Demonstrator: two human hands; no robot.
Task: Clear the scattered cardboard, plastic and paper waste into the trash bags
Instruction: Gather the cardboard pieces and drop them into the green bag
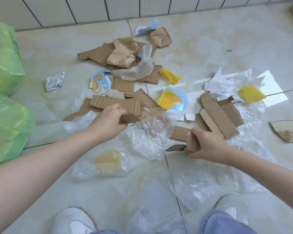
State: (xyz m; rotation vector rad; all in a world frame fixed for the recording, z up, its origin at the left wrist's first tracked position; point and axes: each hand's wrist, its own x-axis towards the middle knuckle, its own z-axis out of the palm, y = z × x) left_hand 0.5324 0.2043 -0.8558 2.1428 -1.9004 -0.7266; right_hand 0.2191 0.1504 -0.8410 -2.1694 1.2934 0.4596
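At far left stand green trash bags (5,115); left hand (108,122) pinches a cardboard scrap (128,118), right hand (205,146) grips folded cardboard (192,142). Gathering step; next, presumably, carrying both leftward across the littered floor (210,48).

Left hand (108,122) pinching cardboard scrap (129,118), right hand (205,146) gripping folded cardboard (192,142) (green trash bags (5,115) at left)

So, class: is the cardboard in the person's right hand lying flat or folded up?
Folded up. The right hand grips a cardboard piece bent into a thick wad, its layered edges showing beside the fingers.
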